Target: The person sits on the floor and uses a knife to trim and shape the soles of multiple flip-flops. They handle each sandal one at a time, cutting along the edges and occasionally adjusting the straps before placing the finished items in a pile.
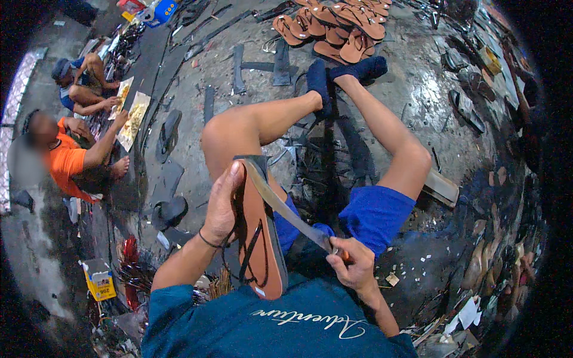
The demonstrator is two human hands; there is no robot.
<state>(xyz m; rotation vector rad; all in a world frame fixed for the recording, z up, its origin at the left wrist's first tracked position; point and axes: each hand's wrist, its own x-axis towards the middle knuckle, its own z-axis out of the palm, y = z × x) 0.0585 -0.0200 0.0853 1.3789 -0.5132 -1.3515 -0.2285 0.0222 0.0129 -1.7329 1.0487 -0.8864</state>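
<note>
Grey floor (412, 59) backs a brown, black-strapped sandal (250, 216).

Littered grey floor (412, 80), stained and patchily shiny, bright pale panel (21, 89) far left

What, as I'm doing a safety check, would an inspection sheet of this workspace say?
Surface: grey floor, stained and littered.
Work items: tan sandal, a dark layer showing behind it; knife, its blade angled over the sandal's right side, contact unclear.
Clutter: dark strips, scattered scraps, pile of sandals at the far end, yellow container at left.
Grip: left hand holds the sandal; right hand holds the knife's handle.
Cables: nothing seen that is clearly a cable.
Surroundings: a person in orange and another in blue, both low down at left.
</note>
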